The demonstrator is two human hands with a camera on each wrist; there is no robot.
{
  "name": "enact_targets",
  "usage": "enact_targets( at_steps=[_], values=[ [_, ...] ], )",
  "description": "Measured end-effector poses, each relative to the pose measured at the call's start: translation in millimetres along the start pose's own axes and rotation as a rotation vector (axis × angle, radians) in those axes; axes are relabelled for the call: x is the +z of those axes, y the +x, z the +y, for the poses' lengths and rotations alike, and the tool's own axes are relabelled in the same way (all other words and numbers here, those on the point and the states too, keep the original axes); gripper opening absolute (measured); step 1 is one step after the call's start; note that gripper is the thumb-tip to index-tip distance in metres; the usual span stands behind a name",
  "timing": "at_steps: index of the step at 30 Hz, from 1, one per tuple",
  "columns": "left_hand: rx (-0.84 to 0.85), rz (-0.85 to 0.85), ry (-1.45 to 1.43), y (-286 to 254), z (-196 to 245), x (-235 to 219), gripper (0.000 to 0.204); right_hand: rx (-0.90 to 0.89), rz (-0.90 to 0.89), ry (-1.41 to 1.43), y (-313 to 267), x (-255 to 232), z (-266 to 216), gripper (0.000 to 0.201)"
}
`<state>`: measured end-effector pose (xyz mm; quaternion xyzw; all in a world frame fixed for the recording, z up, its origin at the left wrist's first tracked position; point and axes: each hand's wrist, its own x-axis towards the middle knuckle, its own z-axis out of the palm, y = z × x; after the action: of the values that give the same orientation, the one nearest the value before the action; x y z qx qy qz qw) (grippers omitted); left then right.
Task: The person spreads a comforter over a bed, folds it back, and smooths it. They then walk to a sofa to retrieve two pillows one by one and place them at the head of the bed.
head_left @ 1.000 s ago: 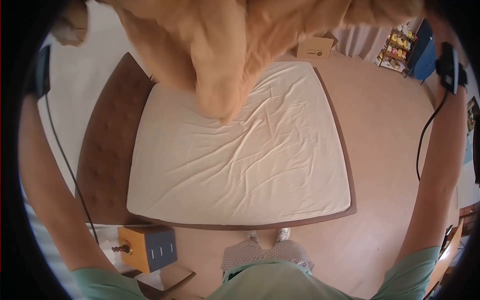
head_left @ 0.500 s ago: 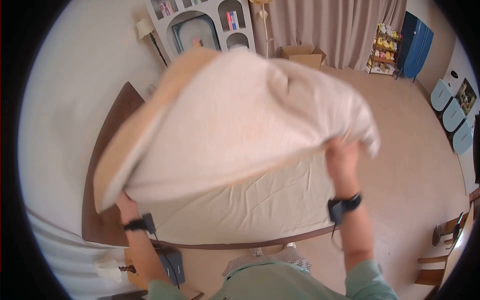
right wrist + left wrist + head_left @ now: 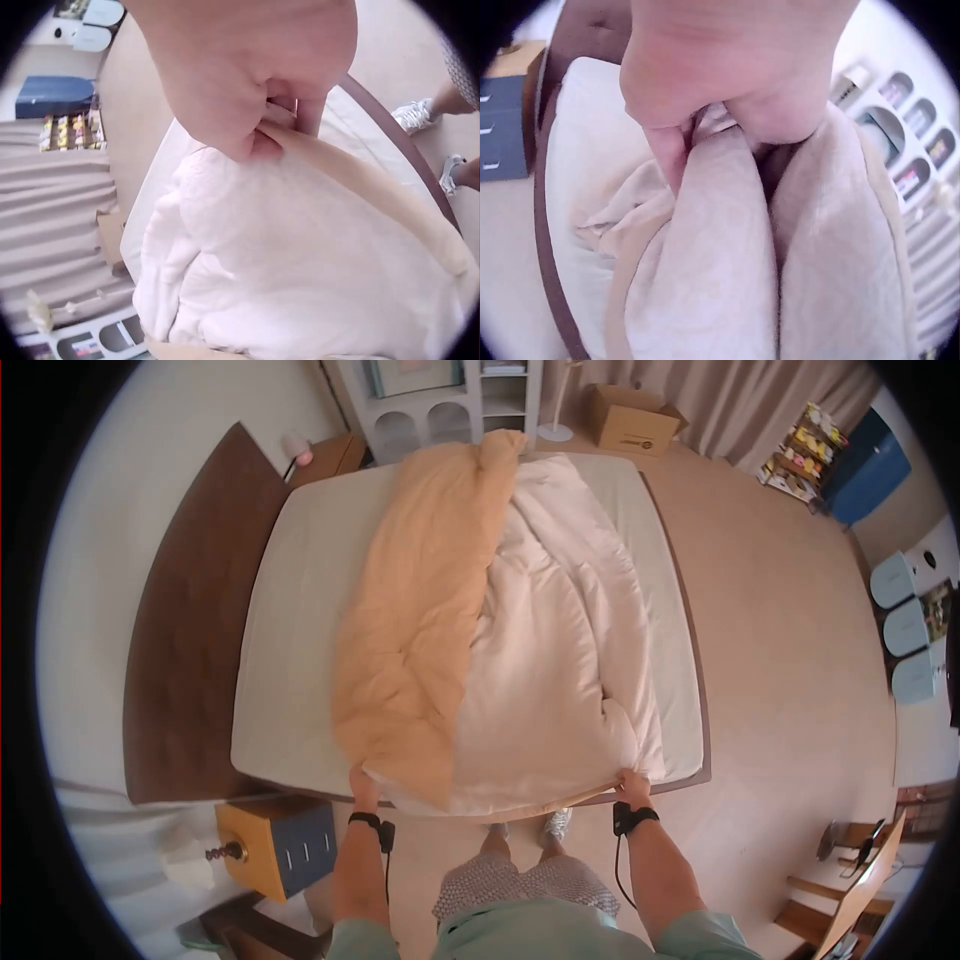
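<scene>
Half a second earlier the duvet (image 3: 480, 630) had billowed in the air above the mattress; it now lay on the bed (image 3: 300, 610), running from six o'clock at the near edge toward twelve o'clock at the far side. It rested bunched and partly folded over, peach side showing toward nine o'clock and white side toward three, likely because it landed unevenly, so mattress showed on both sides. One duvet and one bed were in view.

At seven o'clock of the bed stood one yellow bedside cabinet (image 3: 275, 845), and at one o'clock, on the floor beyond the bed, one cardboard box (image 3: 630, 420).

Two hands held the near edge. The left hand (image 3: 362, 785) had its fingers (image 3: 671, 150) curled round a gathered fold of the duvet, clamped tight. The right hand (image 3: 630, 785) pinched the peach hem between thumb and fingers (image 3: 255, 142). Both gripped near the corners, well apart, which I judge kept the edge spread wide.
</scene>
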<state>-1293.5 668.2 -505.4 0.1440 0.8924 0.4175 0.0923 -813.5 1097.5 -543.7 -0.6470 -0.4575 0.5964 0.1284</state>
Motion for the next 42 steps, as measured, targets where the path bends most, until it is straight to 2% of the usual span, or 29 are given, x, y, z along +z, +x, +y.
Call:
enact_targets(
  at_steps=[1,4,5,7,9,10,11,12,13,14,15,16,17,18,19,21,22,24,27,29,32,33,34,35,36,38,40,41,42],
  values=[
    [-0.027,0.015,0.004,1,7,-5,0.025,0.231,0.099,0.331,-11,8,-8,0.013],
    [-0.23,-0.536,0.508,35,50,-48,0.044,0.012,-0.204,0.248,-25,0,-33,0.029],
    [-0.191,-0.483,0.465,57,18,-48,0.043,0.159,-0.18,0.525,-25,2,-46,0.033],
    [-0.088,-0.456,0.557,112,-21,-82,0.037,0.159,-0.052,0.468,-23,11,-66,0.035],
    [-0.089,-0.467,0.478,156,50,-156,0.016,0.156,0.091,0.407,-23,10,-86,0.038],
    [-0.135,-0.171,0.14,169,43,-198,0.008,0.105,0.117,0.465,-26,5,-94,0.041],
    [-0.24,-0.069,0.016,181,36,-253,0.011,0.055,0.144,0.524,-27,-2,-99,0.043],
    [-0.097,0.203,-0.164,189,-13,-298,0.021,-0.008,0.136,0.548,-20,-22,-97,0.047],
    [-0.056,0.401,-0.899,213,-79,-332,0.035,-0.074,0.128,0.577,-9,-48,-97,0.051],
    [0.044,0.341,-0.583,169,-4,-360,0.029,-0.143,0.115,0.56,-7,-78,-106,0.053],
    [-0.093,0.581,-0.662,140,52,-371,0.027,-0.211,0.104,0.542,-6,-111,-118,0.055],
    [-0.213,0.702,-0.602,146,16,-406,0.023,-0.386,0.15,0.4,6,-162,-121,0.056],
    [-0.189,0.577,-0.426,156,-76,-456,0.013,-0.445,0.204,0.397,-5,-183,-136,0.056],
    [-0.051,0.633,-0.184,167,-149,-477,0.012,-0.503,0.26,0.391,-18,-203,-153,0.057],
    [-0.125,0.477,-0.28,173,-193,-507,0.019,-0.445,0.325,0.526,-48,-217,-183,0.059],
    [-0.197,0.626,0.375,156,-175,-468,0.009,-0.442,0.382,0.531,-67,-245,-191,0.059],
    [-0.197,0.62,0.372,156,-165,-449,0.009,-0.443,0.429,0.541,-71,-258,-193,0.06],
    [-0.7,0.722,-0.587,164,-148,-419,0.022,-0.35,0.463,0.499,-62,-276,-168,0.06],
    [-0.747,0.615,-0.648,142,-122,-340,0.039,-0.052,0.533,0.369,-31,-288,-92,0.061],
    [-0.869,0.469,-0.363,129,-119,-293,0.046,0.074,0.378,0.267,-19,-271,-42,0.06],
    [-1.082,0.373,-0.243,112,-108,-235,0.04,0.136,0.324,0.296,-45,-191,-31,0.053],
    [-0.639,-0.19,0.428,105,-177,-225,0.038,0.141,0.311,0.337,-49,-165,-34,0.052],
    [-0.005,-0.324,1.172,97,-234,-217,0.037,0.109,0.269,0.337,-50,-144,-31,0.05],
    [-0.422,-0.258,0.787,85,-205,-186,0.042,0.078,0.231,0.34,-48,-127,-26,0.048],
    [-0.783,-0.045,0.435,72,-172,-153,0.048,0.056,0.265,0.208,-53,-108,-28,0.045],
    [-0.414,0.015,0.643,26,-121,-98,0.036,-0.02,0.324,-0.149,-84,-59,-64,0.037],
    [0.0,-0.308,0.786,-7,-163,-37,0.034,-0.154,0.418,-0.546,-123,-20,-100,0.034],
    [-0.025,-0.367,0.673,-26,-128,-21,0.033,-0.241,0.485,-0.719,-129,-7,-101,0.033],
    [-0.054,-0.422,0.561,-53,-87,1,0.032,-0.4,0.374,-0.735,-153,12,-117,0.029]
  ],
)
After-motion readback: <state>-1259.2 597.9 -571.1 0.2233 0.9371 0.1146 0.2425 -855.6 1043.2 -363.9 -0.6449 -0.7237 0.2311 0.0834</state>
